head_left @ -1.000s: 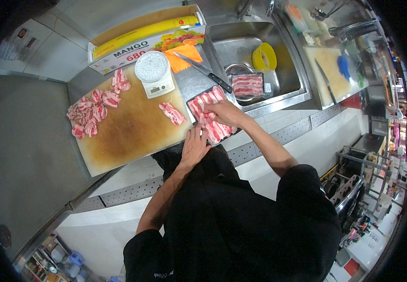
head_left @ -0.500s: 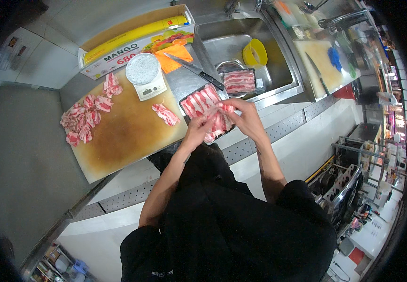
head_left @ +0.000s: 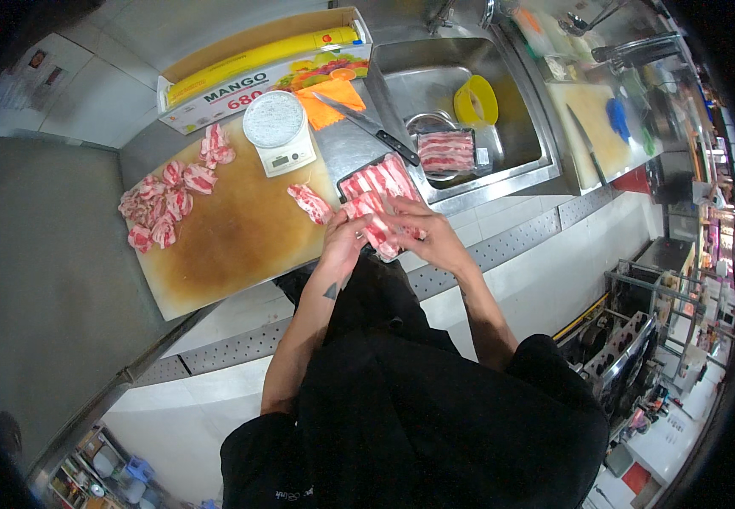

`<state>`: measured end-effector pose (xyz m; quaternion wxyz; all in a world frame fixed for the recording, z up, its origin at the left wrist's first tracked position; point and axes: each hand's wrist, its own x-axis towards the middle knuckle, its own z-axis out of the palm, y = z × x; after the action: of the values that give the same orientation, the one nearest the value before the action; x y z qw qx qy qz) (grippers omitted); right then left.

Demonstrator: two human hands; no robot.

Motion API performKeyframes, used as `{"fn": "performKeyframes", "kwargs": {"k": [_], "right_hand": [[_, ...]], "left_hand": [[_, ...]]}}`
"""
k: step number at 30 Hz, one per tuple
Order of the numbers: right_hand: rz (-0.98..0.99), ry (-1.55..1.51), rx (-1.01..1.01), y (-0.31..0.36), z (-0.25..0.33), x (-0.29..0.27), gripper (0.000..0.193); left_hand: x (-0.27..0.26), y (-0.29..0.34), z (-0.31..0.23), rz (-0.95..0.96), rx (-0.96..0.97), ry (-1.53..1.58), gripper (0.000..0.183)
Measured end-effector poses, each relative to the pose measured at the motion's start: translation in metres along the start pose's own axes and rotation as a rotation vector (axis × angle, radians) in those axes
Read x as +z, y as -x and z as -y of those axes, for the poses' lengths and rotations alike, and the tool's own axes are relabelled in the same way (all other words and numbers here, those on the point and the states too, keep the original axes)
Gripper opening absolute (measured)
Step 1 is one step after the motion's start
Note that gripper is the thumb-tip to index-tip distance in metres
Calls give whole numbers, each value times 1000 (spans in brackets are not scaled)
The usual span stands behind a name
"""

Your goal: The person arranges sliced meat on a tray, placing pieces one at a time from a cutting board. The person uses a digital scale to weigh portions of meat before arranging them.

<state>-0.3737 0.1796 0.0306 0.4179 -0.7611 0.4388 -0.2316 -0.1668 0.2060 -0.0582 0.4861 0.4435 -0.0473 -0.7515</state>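
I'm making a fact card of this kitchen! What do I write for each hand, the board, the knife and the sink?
Left hand: at the meat strips in the black tray; grip unclear
Right hand: beside the left, fingers spread near the same meat; touch unclear
Cutting board: meat pile, one separate meat bundle, white scale
Knife: lying down, blade across the orange cloth
Sink: yellow round container, second meat tray
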Motion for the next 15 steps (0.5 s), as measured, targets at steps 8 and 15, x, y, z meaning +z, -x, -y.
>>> {"fn": "performKeyframes", "kwargs": {"k": [8, 15], "right_hand": [[-107, 178, 61, -50, -51, 6, 31], [-35, -4, 158, -38, -23, 18, 35]], "left_hand": [[-62, -25, -76, 11, 315, 91, 26], [-43, -116, -235, -204, 467, -373, 27]]}}
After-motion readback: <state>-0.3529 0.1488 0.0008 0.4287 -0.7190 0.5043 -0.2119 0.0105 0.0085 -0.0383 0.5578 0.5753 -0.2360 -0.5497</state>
